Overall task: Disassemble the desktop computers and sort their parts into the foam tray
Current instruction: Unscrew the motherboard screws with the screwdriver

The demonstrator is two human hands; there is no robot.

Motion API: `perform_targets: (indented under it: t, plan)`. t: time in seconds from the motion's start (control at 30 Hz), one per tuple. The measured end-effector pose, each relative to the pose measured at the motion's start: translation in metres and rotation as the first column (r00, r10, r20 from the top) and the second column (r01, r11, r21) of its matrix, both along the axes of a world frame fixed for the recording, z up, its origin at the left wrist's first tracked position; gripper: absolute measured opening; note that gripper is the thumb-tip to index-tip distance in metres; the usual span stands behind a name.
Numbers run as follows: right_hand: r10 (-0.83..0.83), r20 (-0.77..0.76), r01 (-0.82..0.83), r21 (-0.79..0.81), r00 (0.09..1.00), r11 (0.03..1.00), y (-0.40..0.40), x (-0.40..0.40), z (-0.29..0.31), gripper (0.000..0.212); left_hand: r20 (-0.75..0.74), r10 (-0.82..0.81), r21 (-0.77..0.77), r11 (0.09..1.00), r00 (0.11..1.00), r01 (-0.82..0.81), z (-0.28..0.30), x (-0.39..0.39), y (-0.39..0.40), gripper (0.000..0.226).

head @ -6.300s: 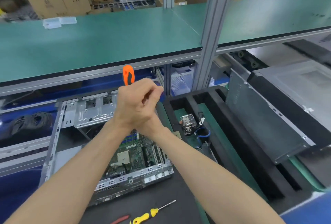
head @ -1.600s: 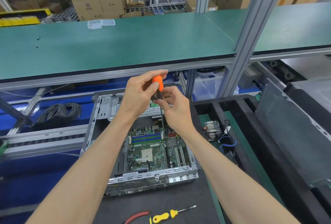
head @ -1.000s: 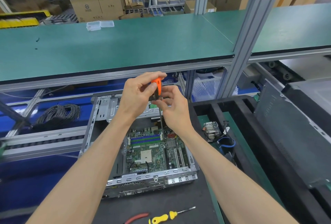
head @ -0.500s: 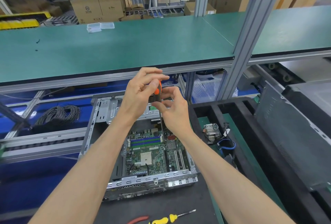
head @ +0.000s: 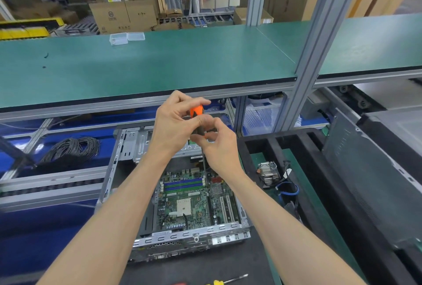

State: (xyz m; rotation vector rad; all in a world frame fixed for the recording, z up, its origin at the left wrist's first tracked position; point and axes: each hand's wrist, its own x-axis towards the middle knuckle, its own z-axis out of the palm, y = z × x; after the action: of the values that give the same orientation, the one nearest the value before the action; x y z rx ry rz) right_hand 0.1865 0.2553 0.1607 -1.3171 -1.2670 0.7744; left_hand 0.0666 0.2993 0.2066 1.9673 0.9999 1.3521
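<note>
A coil of cable lies at the left. In the middle, an open computer case sits on the table, its motherboard exposed. Above it, the left hand grips an orange screwdriver by the handle, and the right hand pinches it lower down. To the right, the foam tray holds a heatsink.

Black bench mat carries open computer chassis, yellow screwdriver.
</note>
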Motion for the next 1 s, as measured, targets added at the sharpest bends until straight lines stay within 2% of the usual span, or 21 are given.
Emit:
perform_targets:
  t: [0.07, 0.13, 0.27, 0.33, 0.43, 0.53, 0.6, 0.7, 0.77, 0.83, 0.87, 0.93, 1.0]
  plan:
    - [0.014, 0.016, -0.014, 0.006, 1.000, 1.000, 0.001, 0.000, 0.001, 0.015, -0.016, -0.059, 0.022, 0.998, 0.998, 0.060, 0.000, -0.004, -0.003, 0.021]
    - [0.037, 0.055, -0.038, 0.018, 0.998, 0.999, 0.001, 0.000, 0.001, 0.014, -0.067, -0.102, 0.054, 0.993, 0.992, 0.106, -0.001, -0.006, -0.005, 0.031]
    - [0.128, 0.021, -0.128, 0.020, 0.992, 0.992, 0.000, 0.002, -0.001, 0.026, -0.044, -0.076, 0.011, 0.997, 0.996, 0.077, 0.001, -0.005, -0.003, 0.039]
    - [0.158, 0.017, -0.158, 0.016, 0.987, 0.987, 0.000, 0.004, -0.005, 0.024, -0.041, -0.063, -0.018, 0.998, 0.997, 0.062, 0.001, -0.003, -0.002, 0.038]
    - [0.089, 0.135, -0.084, -0.049, 0.987, 0.995, 0.001, 0.005, -0.016, 0.024, -0.036, -0.027, -0.048, 0.999, 0.999, 0.025, 0.003, 0.000, -0.001, 0.043]
    - [0.003, 0.229, 0.018, -0.088, 0.973, 0.996, 0.006, 0.007, -0.031, 0.027, -0.081, 0.055, 0.004, 0.998, 0.995, -0.055, 0.003, 0.003, -0.001, 0.034]
    - [0.000, 0.300, 0.029, -0.093, 0.954, 0.995, 0.008, 0.009, -0.039, 0.024, -0.107, 0.117, 0.056, 0.992, 0.987, -0.112, 0.002, 0.004, 0.000, 0.037]
    - [0.032, 0.400, 0.004, -0.089, 0.916, 0.996, 0.008, 0.010, -0.046, 0.021, -0.159, 0.145, 0.012, 0.989, 0.977, -0.145, 0.001, 0.009, 0.000, 0.049]
    - [0.046, 0.457, -0.028, -0.048, 0.888, 0.998, 0.007, 0.012, -0.048, 0.021, -0.175, 0.083, -0.041, 0.995, 0.981, -0.091, 0.000, 0.010, -0.002, 0.044]
    - [0.058, 0.493, -0.057, -0.019, 0.868, 0.998, 0.006, 0.015, -0.049, 0.016, -0.087, -0.064, -0.088, 0.994, 0.994, 0.056, 0.000, 0.009, -0.005, 0.022]
    - [0.069, 0.499, -0.069, -0.019, 0.864, 0.997, 0.006, 0.018, -0.049, 0.014, -0.051, -0.136, -0.103, 0.986, 0.989, 0.130, 0.000, 0.007, -0.006, 0.020]
    - [0.109, 0.499, -0.102, -0.042, 0.860, 0.994, 0.006, 0.023, -0.050, 0.011, -0.056, -0.204, -0.116, 0.973, 0.977, 0.197, 0.000, 0.003, -0.006, 0.029]
    - [0.176, 0.482, -0.147, -0.098, 0.858, 0.984, 0.007, 0.024, -0.051, 0.013, -0.130, -0.148, -0.089, 0.987, 0.980, 0.137, 0.002, 0.004, -0.005, 0.034]
